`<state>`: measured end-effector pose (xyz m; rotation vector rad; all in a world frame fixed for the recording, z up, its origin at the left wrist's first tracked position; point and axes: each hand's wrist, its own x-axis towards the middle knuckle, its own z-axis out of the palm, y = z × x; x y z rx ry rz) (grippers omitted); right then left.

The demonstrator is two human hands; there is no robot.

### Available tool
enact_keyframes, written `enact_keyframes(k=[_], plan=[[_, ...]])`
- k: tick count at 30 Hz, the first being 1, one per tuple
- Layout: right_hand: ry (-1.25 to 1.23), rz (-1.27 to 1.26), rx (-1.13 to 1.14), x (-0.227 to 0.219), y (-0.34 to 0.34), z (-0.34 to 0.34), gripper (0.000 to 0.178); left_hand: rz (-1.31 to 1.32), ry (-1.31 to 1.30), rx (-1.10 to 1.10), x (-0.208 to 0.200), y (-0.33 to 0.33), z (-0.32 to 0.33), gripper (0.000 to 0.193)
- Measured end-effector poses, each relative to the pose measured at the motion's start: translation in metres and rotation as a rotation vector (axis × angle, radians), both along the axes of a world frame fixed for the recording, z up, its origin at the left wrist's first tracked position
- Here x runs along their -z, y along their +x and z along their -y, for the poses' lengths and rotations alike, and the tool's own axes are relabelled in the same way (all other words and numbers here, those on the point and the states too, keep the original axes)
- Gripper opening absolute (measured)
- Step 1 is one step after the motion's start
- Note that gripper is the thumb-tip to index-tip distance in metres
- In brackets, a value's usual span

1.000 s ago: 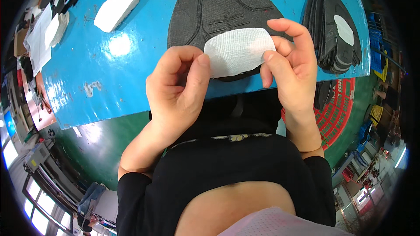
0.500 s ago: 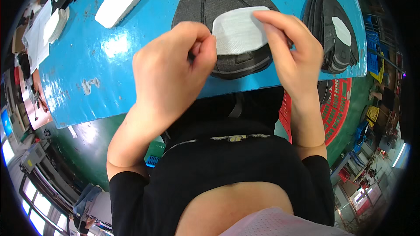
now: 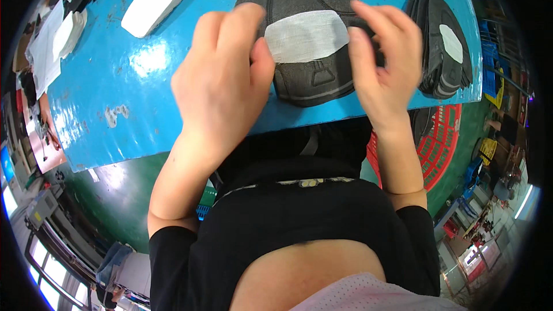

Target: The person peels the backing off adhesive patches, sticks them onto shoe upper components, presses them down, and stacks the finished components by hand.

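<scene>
A white fabric-like patch (image 3: 307, 37) lies flat across the middle of a dark, rounded, padded-looking piece (image 3: 305, 85) in front of me. Stitched curved lines and a small trapezoid mark show on the dark piece. At the patch's left end is my left hand (image 3: 222, 72), thumb and fingers apart, nothing seen between them. Beyond its right end my right hand (image 3: 387, 60) is spread, its thumb close to the patch edge. Both hands partly cover the sides of the dark piece.
A stack of white patches (image 3: 154, 4) sits on the blue table (image 3: 138, 109) at the upper left. More white pieces (image 3: 70, 34) lie farther left. On the right is a pile of dark pieces (image 3: 433, 40) topped by a white patch. Below the table edge stands a red basket (image 3: 442, 144).
The white patch was held up between both hands; now it lies on the dark piece, slightly farther left. Both hands have let go, and their fingers have spread.
</scene>
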<state>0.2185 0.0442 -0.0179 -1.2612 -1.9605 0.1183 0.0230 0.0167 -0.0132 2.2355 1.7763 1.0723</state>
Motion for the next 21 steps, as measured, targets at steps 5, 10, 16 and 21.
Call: enact_keyframes(k=[5,10,16,21], plan=[[-0.139,0.611,-0.244,-0.012,-0.016,0.005,0.065,-0.367,-0.247,0.299,-0.012,-0.001,0.011,0.035],[-0.138,0.589,-0.252,0.005,-0.008,0.004,0.076,-0.338,-0.272,0.252,0.004,-0.023,0.024,0.04],[-0.17,0.548,-0.353,-0.001,-0.044,0.014,0.081,0.054,0.015,0.207,0.033,-0.032,0.017,0.024],[-0.173,0.227,-0.401,-0.006,-0.007,-0.016,0.062,0.054,0.001,0.268,0.013,-0.028,0.007,0.02]])
